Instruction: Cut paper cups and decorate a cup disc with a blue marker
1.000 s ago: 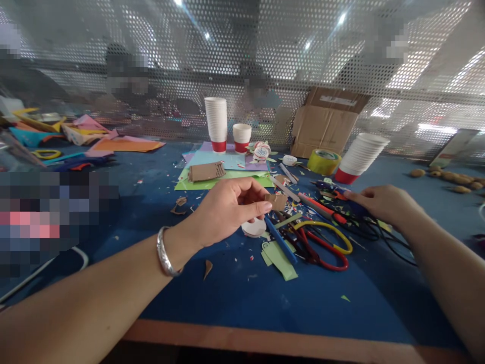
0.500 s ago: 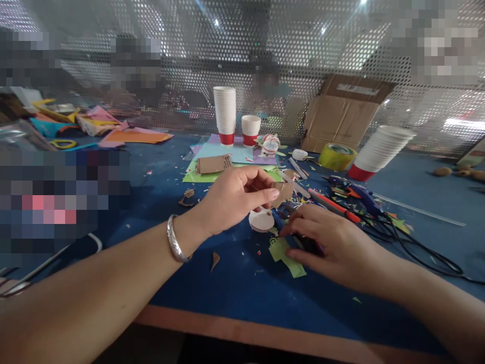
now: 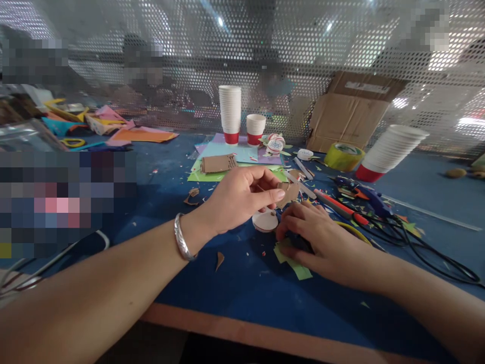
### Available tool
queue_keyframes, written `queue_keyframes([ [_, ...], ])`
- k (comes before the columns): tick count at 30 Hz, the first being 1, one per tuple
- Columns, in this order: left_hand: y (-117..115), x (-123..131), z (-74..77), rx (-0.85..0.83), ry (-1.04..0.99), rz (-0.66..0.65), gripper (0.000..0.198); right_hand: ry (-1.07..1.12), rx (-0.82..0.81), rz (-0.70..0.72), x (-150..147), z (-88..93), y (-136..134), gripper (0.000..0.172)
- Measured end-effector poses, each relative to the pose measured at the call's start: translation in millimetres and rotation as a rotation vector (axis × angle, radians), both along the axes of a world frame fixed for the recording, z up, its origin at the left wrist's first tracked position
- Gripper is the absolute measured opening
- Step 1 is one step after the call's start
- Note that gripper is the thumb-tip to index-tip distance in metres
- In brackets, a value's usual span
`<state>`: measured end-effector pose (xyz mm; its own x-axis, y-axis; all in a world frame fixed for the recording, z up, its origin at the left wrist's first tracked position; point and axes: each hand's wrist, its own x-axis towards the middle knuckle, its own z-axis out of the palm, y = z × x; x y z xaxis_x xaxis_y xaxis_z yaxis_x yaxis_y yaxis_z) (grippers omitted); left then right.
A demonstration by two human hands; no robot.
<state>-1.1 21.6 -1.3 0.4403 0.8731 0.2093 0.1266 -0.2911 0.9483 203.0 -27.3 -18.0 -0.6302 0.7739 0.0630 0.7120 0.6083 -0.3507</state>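
Note:
My left hand (image 3: 252, 194) pinches a small piece of brown cardboard (image 3: 288, 193) between thumb and fingers, above the table. Lower and to the right, my right hand (image 3: 306, 230) is curled close to the tabletop; a dark thing shows under its palm, mostly hidden. Beneath its fingertips lies a cut piece of green paper (image 3: 299, 268), partly covered. A round white disc (image 3: 265, 221) rests between the two hands. Just behind my right wrist a yellow curved edge (image 3: 354, 231) sticks out, its kind unclear.
Paper cups (image 3: 230, 116) stand stacked at the back, another stack (image 3: 394, 151) leaning at right. Yellow tape (image 3: 344, 156), a red-orange cutter (image 3: 337, 205), a blue glue gun (image 3: 375, 202) and black cable (image 3: 435, 263) lie at right. Folded cardboard (image 3: 217, 164) sits on coloured paper; scraps are scattered around.
My right hand has shifted slightly left and its fingers have curled in, covering more of the green paper. A yellow edge now shows behind it. My left hand keeps its cardboard.

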Motion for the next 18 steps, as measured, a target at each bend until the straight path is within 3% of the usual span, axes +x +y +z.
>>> queue_keyframes([
  [7,0.3,0.2,1.6,-0.002,0.016,0.020,0.012,0.031,0.104,-0.009,-2.5,-7.5,2.4,0.010],
  [10,1.6,-0.3,0.6,-0.028,0.024,0.031,0.013,0.160,0.162,-0.015,0.7,-3.9,2.1,0.009],
  [18,0.6,2.0,-4.7,-0.164,0.052,-0.045,0.014,0.439,0.361,-0.264,13.2,9.8,-0.6,0.004],
])
